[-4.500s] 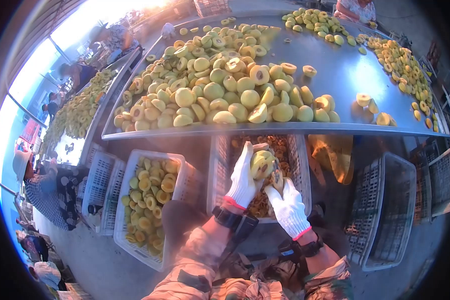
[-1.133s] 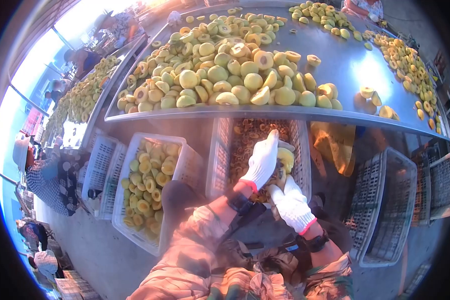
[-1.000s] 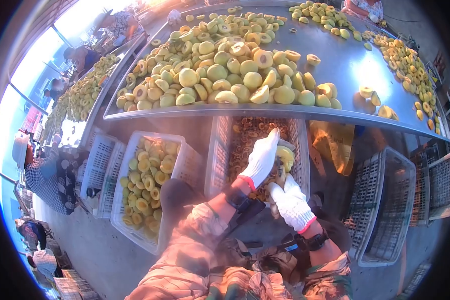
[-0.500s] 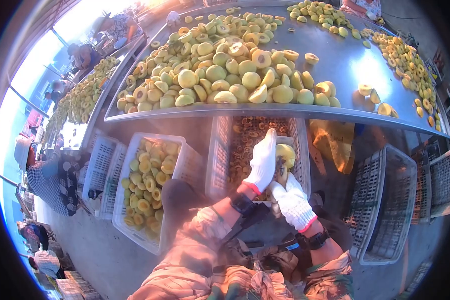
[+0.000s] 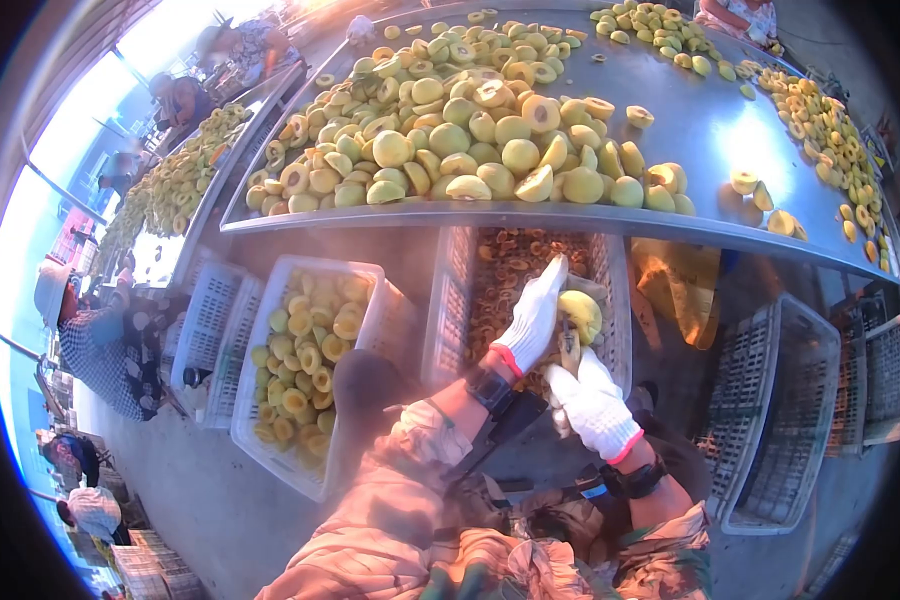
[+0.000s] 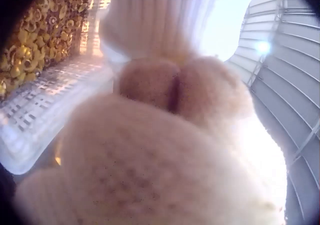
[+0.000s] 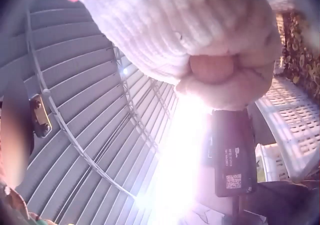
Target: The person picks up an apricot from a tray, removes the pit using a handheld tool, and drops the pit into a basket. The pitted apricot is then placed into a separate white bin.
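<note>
"what's changed?"
"the fruit (image 5: 581,316) is turned. it's gripped by the left hand (image 5: 535,318); a tan thing (image 5: 570,352) is pinched by the right hand (image 5: 592,408)."
"boxes?"
"fruit halves (image 5: 300,365) in the left box (image 5: 372,305), brown bits (image 5: 502,262) in the middle box (image 5: 448,310)."

In front of the counter (image 5: 570,217), the left hand (image 5: 535,315) points its fingers toward it; the right hand (image 5: 595,408), curled, sits farther from it, forearms (image 5: 458,408) reaching forward.

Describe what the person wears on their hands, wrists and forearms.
The left hand and right hand wear white knitted gloves with pinkish-red cuff edging. Black straps with dark, boxy devices circle both wrists. The loose, wrinkled left sleeve and right sleeve look tan-pink with green patches, perhaps camouflage; strong light tints them.
</note>
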`<state>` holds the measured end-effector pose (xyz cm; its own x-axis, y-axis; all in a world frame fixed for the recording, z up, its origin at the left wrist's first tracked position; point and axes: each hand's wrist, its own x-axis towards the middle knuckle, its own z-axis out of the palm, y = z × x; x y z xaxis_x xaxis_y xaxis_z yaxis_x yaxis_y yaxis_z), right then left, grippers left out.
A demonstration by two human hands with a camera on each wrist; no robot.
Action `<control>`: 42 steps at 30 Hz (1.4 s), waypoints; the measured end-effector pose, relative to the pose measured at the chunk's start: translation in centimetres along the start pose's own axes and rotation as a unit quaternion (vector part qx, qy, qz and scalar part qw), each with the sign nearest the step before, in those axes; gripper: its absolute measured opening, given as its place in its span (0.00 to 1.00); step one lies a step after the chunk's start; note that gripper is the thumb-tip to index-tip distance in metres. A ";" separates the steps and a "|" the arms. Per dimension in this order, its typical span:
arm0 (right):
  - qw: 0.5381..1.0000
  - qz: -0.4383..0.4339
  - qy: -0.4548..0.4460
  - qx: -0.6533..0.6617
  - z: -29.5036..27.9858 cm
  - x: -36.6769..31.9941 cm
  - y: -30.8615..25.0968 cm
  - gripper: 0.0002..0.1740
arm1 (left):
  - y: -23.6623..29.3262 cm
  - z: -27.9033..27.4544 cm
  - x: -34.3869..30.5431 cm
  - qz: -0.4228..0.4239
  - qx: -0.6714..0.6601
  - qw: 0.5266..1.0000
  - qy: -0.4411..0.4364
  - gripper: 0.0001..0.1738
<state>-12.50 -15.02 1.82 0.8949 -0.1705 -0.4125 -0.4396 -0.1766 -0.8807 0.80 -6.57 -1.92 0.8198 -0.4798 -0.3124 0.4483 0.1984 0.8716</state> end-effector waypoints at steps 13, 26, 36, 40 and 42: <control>0.983 -0.163 0.045 -0.075 0.2 1.0 1.5 0.11 | 2.5 1.5 -1.1 -0.118 -0.186 0.973 -0.069 0.31; 0.833 0.139 -0.308 0.438 -0.4 0.4 -1.7 0.08 | 5.1 -0.7 -4.0 0.043 0.211 0.974 0.072 0.37; 0.852 0.142 -0.289 0.412 0.6 0.3 -1.5 0.04 | 2.2 -2.5 -2.3 -0.087 -0.071 0.993 0.030 0.38; 0.853 0.135 -0.290 0.413 0.6 0.7 -1.1 0.04 | 2.4 -2.5 -2.5 -0.111 -0.138 0.984 0.006 0.37; 0.842 0.137 -0.306 0.423 0.6 1.0 -0.8 0.04 | 2.3 -2.9 -2.6 -0.116 -0.168 0.979 -0.019 0.38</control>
<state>-11.23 -14.48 1.99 0.7554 0.4839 -0.4419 -0.6547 0.5867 -0.4766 0.68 -2.36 -0.22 0.6720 -0.5746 -0.4672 0.7172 0.3477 0.6039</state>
